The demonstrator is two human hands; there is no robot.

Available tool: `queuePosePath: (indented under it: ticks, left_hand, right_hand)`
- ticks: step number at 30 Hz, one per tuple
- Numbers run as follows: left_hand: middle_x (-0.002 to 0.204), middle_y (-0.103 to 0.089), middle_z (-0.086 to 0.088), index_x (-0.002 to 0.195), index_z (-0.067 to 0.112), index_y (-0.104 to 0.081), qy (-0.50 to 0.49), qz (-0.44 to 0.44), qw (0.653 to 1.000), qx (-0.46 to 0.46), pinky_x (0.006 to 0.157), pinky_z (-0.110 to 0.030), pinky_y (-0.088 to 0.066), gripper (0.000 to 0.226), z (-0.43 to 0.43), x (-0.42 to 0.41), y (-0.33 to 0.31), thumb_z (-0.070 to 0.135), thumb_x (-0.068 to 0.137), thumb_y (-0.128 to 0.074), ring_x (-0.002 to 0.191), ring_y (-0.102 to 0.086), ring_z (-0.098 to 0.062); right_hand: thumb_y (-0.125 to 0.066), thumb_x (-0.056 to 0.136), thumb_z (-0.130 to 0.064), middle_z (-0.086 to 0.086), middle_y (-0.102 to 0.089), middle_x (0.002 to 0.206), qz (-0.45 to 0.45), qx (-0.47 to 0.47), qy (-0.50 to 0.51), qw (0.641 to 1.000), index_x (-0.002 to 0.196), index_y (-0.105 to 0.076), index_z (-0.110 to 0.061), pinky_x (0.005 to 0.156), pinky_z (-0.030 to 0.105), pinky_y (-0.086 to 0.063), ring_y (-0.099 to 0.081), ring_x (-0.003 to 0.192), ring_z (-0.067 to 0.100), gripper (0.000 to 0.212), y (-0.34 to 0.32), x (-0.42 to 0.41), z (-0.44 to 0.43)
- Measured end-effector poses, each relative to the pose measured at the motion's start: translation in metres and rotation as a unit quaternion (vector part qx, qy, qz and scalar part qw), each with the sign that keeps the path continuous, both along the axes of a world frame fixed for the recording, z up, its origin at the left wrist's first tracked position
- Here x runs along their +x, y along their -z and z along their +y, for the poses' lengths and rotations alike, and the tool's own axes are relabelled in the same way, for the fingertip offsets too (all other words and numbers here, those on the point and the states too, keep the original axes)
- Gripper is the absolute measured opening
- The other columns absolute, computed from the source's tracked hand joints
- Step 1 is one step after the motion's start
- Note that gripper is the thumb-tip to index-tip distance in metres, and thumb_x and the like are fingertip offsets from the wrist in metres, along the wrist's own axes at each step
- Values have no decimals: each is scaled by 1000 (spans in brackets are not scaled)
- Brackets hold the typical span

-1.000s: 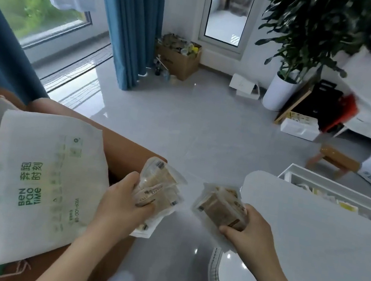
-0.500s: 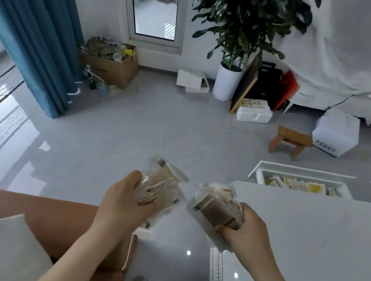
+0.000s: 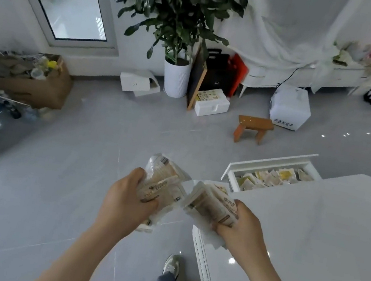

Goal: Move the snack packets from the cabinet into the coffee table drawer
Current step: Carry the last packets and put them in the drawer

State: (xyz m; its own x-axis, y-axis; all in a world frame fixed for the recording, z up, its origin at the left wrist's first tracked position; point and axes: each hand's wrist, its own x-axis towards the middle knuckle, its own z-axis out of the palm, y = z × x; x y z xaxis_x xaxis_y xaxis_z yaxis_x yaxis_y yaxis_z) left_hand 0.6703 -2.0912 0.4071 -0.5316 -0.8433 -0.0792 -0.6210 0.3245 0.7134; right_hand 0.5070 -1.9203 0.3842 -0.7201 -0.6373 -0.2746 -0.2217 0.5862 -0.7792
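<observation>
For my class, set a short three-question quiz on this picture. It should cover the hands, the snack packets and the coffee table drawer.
1. True or false: the coffee table drawer is closed.
2. What does the left hand grip? A. a cup B. snack packets C. nothing
3. Which small wooden piece of furniture stands on the floor beyond the drawer?

Key
1. False. It is open, with stored packets showing inside.
2. B
3. The stool
</observation>
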Motion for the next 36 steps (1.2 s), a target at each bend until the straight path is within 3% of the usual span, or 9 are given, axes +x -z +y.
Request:
queuePosePath:
  ticks: [6,11,13,16,19,24,27,36]
  left_hand:
    - [62,-48,0,72,13,-42,33,-16,999,-8,48,-30,-30,32,-56,-82,-4,16,66,-73,53,-39,-17]
    - [63,-51,-1,72,13,-43,61,-19,998,-7,48,-30,-32,31,-101,-132,-3,17,66,-74,52,-41,-16]
    - [62,-50,1,71,16,-42,74,-24,997,-3,48,-30,-33,32,-124,-151,-1,18,65,-73,51,-42,-14]
    - [64,-53,0,72,16,-44,108,-23,994,6,50,-29,-35,31,-165,-181,4,16,65,-75,54,-45,-15]
    - [65,-52,0,72,17,-44,147,-16,989,8,44,-18,-31,32,-208,-210,3,16,66,-75,53,-43,-12]
    - [61,-48,3,69,20,-38,217,-33,976,-10,45,-25,-29,34,-277,-257,-3,20,69,-72,52,-40,-13]
    - [59,-45,3,70,18,-38,251,-35,967,-1,45,-26,-29,33,-308,-286,-5,21,70,-71,51,-38,-14]
    - [62,-50,2,72,17,-41,321,-47,946,2,48,-27,-32,33,-359,-395,1,26,71,-73,55,-44,-13]
  right_hand:
    - [-69,73,-8,-6,-66,83,-12,-8,29,999,88,-58,-25,59,39,-58,-64,74,12,24,-6,-71,-47]
    - [-66,73,-4,-7,-66,80,-25,-5,53,998,88,-58,-29,49,16,-44,-62,67,6,30,-6,-112,-82]
    - [-67,73,-5,-7,-66,79,-25,1,64,998,86,-58,-29,48,14,-42,-62,64,4,28,-4,-124,-98]
    - [-67,73,-8,-7,-66,81,-15,12,92,996,87,-58,-25,52,22,-49,-63,70,6,25,1,-143,-129]
    - [-66,71,-8,-3,-66,80,-11,22,130,991,87,-58,-21,59,34,-56,-64,72,15,22,4,-158,-166]
    - [-67,71,-7,-2,-65,83,-16,31,196,980,90,-58,-20,69,40,-56,-64,75,17,24,0,-177,-230]
    - [-67,72,-6,3,-64,85,-7,33,235,971,92,-58,-12,70,39,-55,-63,79,23,23,-4,-187,-258]
    - [-67,71,-6,1,-66,84,-36,34,310,949,94,-60,-20,63,32,-54,-63,76,16,27,4,-261,-296]
